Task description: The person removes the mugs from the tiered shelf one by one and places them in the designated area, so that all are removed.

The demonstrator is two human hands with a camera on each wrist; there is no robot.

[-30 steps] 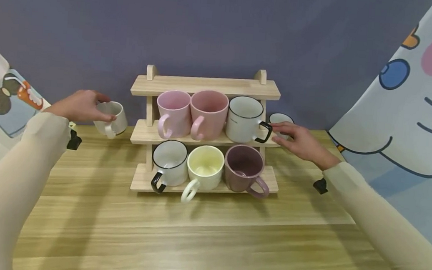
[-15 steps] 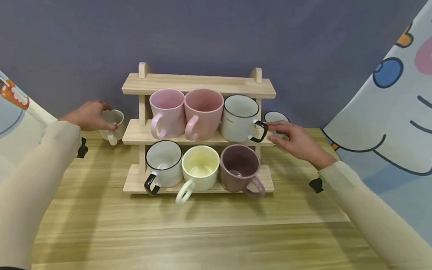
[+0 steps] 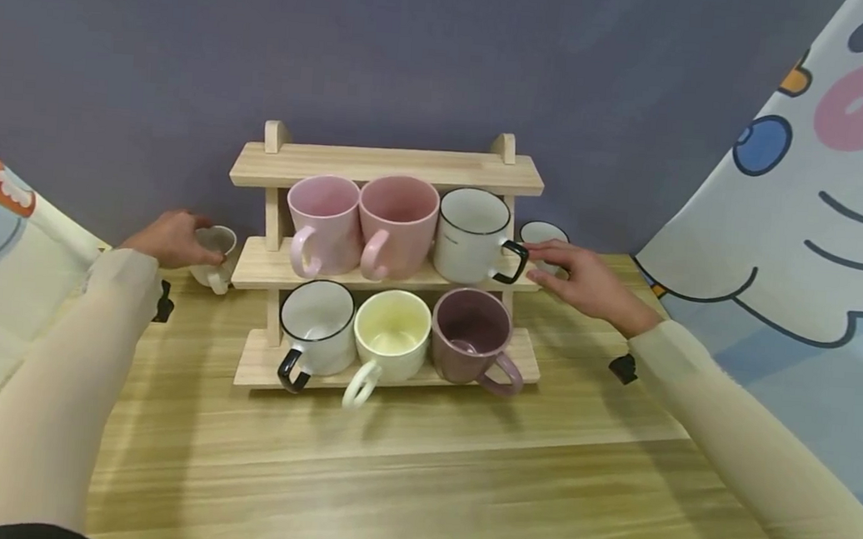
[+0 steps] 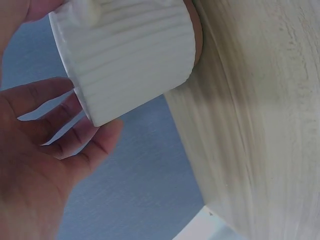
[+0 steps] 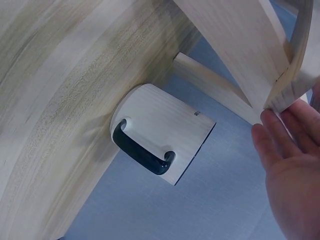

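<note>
My left hand (image 3: pixel 174 239) grips a small white mug (image 3: pixel 226 260) by its rim, left of a wooden rack. In the left wrist view this ribbed mug (image 4: pixel 130 60) has its brown base at the tabletop, with thumb and fingers on opposite sides of the rim. My right hand (image 3: pixel 584 282) reaches to the right end of the rack's middle shelf. Its fingertips (image 5: pixel 270 117) are right at the shelf end, beside the black handle of a white mug (image 3: pixel 471 243). Behind that hand, a white mug with a black handle (image 5: pixel 155 130) stands on the table.
The three-tier wooden rack (image 3: pixel 386 166) stands against a grey backdrop. Two pink mugs (image 3: pixel 398 230) share its middle shelf. Below sit a black-rimmed white mug (image 3: pixel 318 328), a pale yellow mug (image 3: pixel 394 334) and a mauve mug (image 3: pixel 472 335). Cartoon-printed cloths (image 3: pixel 803 220) hang at both sides.
My left hand has lowered the small white mug and brought it nearer the rack's left side. The right hand keeps its place at the shelf end. The head view has shifted slightly right.
</note>
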